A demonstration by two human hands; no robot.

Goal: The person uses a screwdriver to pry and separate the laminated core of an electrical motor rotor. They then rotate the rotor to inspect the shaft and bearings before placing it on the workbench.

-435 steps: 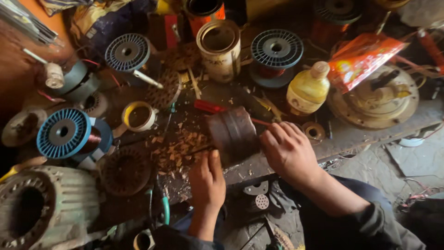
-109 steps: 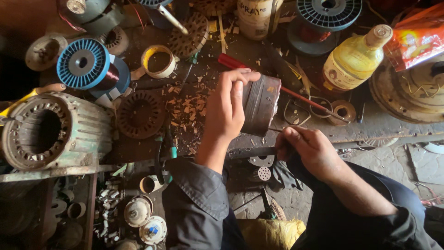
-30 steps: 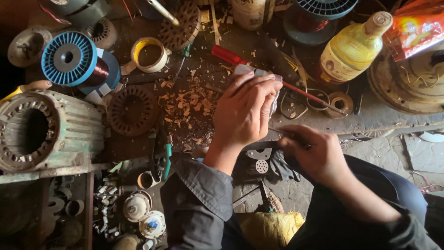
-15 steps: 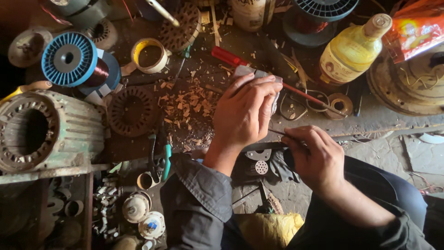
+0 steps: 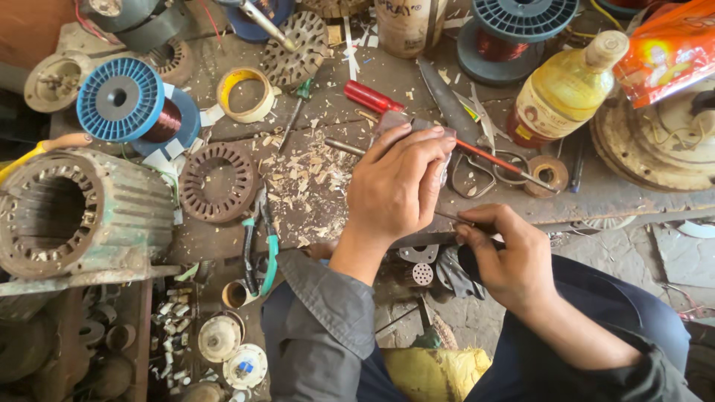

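My left hand (image 5: 398, 186) is wrapped over a dark metal rotor core (image 5: 406, 121) that stands on the workbench (image 5: 618, 201), and it hides most of the core. Just right of it, at the bench's front edge, my right hand (image 5: 510, 260) pinches a thin metal rod (image 5: 449, 217) whose tip points into the core under my left palm. Wood-coloured shavings (image 5: 309, 175) lie scattered to the left of the core.
A large ribbed motor stator (image 5: 74, 212) sits at the left. Around the bench lie a blue copper-wire spool (image 5: 123, 100), a tape roll (image 5: 244, 93), a round lamination ring (image 5: 217, 182), a red-handled screwdriver (image 5: 372, 97), scissors (image 5: 484, 141), a yellow oil bottle (image 5: 562, 89) and green-handled pliers (image 5: 261, 242).
My right hand has slid a little left and up toward the core with the thin rod. My left hand stays on the core.
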